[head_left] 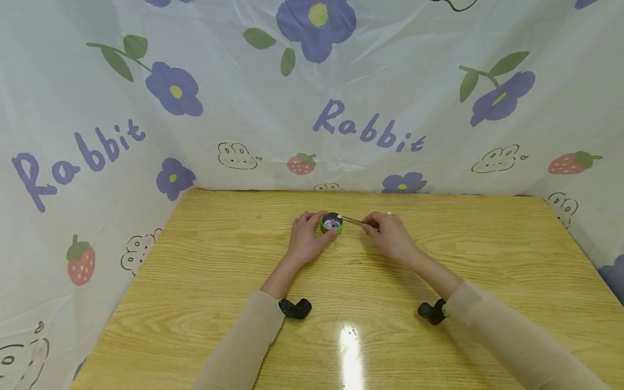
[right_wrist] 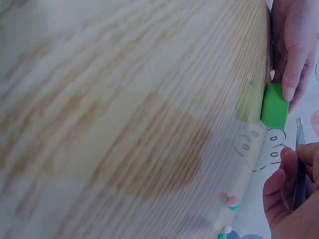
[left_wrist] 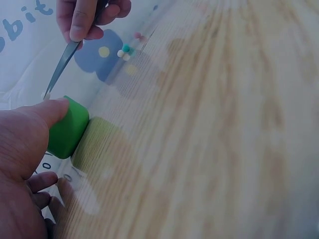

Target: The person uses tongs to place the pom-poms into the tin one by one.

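My left hand [head_left: 306, 239] holds a small green container [left_wrist: 71, 128] on the tabletop, thumb on the near side and fingers round the far side. Its open top shows a purple and whitish inside in the head view. To the right, my right hand [head_left: 394, 238] pinches metal tweezers [head_left: 353, 221] that point left at the container. A tiny white ball [right_wrist: 299, 121] sits at the tweezer tips, overlapping the container's rim in the head view.
Beyond my right hand lie several tiny balls, including a teal ball [left_wrist: 126, 48] and a pink ball [right_wrist: 232, 200]. The wooden table [head_left: 234, 238] ends at a printed cloth [head_left: 273, 124] hanging behind and at the sides. Each wrist carries a black camera mount [head_left: 296, 309].
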{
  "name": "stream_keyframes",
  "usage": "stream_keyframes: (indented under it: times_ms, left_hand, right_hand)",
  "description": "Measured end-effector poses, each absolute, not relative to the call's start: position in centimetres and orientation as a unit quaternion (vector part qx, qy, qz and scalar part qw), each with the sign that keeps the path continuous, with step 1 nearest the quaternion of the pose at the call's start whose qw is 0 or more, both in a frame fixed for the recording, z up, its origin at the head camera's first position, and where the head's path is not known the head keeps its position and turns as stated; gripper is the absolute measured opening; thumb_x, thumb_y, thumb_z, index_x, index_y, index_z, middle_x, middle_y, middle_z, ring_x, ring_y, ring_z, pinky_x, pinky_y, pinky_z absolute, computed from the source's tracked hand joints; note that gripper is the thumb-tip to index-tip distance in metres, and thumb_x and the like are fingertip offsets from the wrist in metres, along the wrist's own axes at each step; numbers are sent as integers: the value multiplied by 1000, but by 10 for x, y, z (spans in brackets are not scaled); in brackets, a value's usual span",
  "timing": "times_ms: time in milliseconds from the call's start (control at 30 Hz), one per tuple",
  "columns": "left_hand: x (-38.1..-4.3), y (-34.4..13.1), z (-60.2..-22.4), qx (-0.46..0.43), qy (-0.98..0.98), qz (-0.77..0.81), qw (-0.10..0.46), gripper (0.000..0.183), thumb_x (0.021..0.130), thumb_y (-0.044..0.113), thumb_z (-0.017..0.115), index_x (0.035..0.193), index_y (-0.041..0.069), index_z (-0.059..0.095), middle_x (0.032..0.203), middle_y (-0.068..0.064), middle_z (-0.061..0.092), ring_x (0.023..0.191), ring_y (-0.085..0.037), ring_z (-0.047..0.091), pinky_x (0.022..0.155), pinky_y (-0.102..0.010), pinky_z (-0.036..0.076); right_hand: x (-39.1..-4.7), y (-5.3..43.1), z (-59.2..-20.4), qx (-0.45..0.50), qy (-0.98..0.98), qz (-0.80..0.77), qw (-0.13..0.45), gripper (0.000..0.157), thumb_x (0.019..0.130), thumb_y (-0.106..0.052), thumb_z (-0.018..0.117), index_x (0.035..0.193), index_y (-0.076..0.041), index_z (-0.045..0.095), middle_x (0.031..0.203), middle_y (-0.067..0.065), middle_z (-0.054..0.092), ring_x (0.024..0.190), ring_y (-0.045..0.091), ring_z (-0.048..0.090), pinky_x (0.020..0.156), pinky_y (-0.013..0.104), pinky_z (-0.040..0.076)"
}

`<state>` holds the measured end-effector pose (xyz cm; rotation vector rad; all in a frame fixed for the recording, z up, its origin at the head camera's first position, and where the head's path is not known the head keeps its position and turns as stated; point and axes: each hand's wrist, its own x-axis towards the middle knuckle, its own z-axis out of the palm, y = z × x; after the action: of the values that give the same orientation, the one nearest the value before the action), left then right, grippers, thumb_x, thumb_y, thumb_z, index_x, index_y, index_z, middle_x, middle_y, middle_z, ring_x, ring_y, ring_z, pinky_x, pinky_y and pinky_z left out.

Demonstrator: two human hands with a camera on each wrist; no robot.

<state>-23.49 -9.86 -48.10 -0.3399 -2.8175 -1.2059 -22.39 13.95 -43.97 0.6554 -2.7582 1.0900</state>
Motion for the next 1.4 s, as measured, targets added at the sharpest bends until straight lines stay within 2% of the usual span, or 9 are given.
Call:
stream_keyframes:
  times_ms: [233, 500, 767, 1033, 1400]
  left_hand:
    - [-236, -98, -481, -105, -916, -387, 30, 61, 96, 36, 73, 149, 12, 55, 140, -22, 49, 131, -45, 43, 106, -58, 37]
    - [-236, -98, -483, -105, -914, -390, 29, 61, 96, 37, 73, 149, 13, 55, 140, -21, 49, 132, -45, 42, 107, -58, 36]
    - [-236, -98, -484, -105, -916, -387, 28, 61, 96, 37, 73, 150, 13, 54, 140, -21, 49, 134, -45, 41, 108, -59, 35]
    - [-235, -98, -481, -118, -914, -387, 30, 61, 97, 36, 72, 149, 11, 54, 140, -23, 49, 139, -46, 38, 114, -61, 28]
    - [-235, -99, -482, -115, -912, -392, 29, 61, 97, 36, 72, 149, 11, 54, 140, -22, 49, 136, -46, 39, 111, -61, 31]
  right_hand:
    - [-224, 136, -441, 214, -908, 356, 53, 10, 99, -5, 67, 103, 3, 73, 85, 7, 72, 76, 21, 67, 72, 41, 53]
    - [-224, 135, -446, 216, -903, 368, 57, 12, 100, -6, 67, 105, 3, 73, 89, 9, 73, 78, 20, 68, 68, 38, 54]
    - [-222, 138, -447, 207, -904, 369, 56, 14, 101, -8, 66, 107, 3, 73, 92, 10, 74, 81, 23, 69, 72, 41, 56]
    - [-221, 147, -450, 202, -912, 351, 63, 15, 101, -10, 67, 107, 2, 73, 91, 9, 73, 81, 24, 68, 74, 43, 55]
    - [-216, 170, -458, 187, -914, 355, 58, 16, 102, -10, 65, 109, 2, 74, 94, 9, 74, 83, 24, 67, 74, 43, 54]
